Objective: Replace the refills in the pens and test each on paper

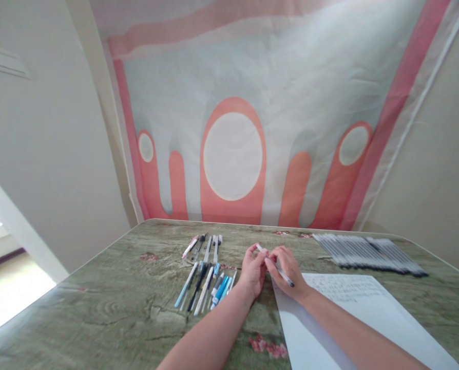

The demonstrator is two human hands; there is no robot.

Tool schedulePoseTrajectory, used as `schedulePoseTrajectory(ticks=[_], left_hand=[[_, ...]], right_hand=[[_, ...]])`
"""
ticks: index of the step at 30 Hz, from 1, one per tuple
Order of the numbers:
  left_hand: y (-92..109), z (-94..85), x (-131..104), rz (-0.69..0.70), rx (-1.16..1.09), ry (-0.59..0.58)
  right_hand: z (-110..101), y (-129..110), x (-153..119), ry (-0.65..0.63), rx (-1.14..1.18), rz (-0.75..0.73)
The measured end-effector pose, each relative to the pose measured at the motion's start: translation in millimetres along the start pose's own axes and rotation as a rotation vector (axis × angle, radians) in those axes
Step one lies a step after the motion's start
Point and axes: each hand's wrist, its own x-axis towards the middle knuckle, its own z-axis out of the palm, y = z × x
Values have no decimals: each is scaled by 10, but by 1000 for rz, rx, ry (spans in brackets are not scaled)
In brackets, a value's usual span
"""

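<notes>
Both hands meet at the middle of the table around a slim pen (285,276) with a pale barrel and a dark end pointing down to the right. My left hand (253,271) pinches the pen's upper left end with fingers closed. My right hand (287,271) is closed around the barrel, its wrist over a white sheet of paper (329,334). Handwritten lines cover the upper part of that sheet. Left of my hands lies a loose group of blue, white and black pens (204,288). Fingers hide part of the held pen.
A long row of clear, dark-ended pens (368,254) lies at the back right. More pens (214,247) rest at the back left. The wood-patterned table (117,308) ends against a pink and grey hanging (275,77).
</notes>
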Motion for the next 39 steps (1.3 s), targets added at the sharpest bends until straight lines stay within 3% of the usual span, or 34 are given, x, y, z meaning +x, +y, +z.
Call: schedulePoseTrajectory(ticks=[6, 12, 22, 29, 39], left_hand=[[-7, -83, 117, 166, -12, 113], [42, -34, 61, 196, 34, 94], [77, 71, -90, 146, 166, -43], [71, 55, -64, 186, 236, -10], [115, 89, -94, 143, 223, -14]], right_hand=[[-44, -3, -18, 6, 42, -83], [-24, -26, -2, -30, 34, -100], [-17, -32, -14, -78, 35, -129], [-15, -31, -28, -96, -9, -183], [-6, 3, -55, -100, -21, -255]])
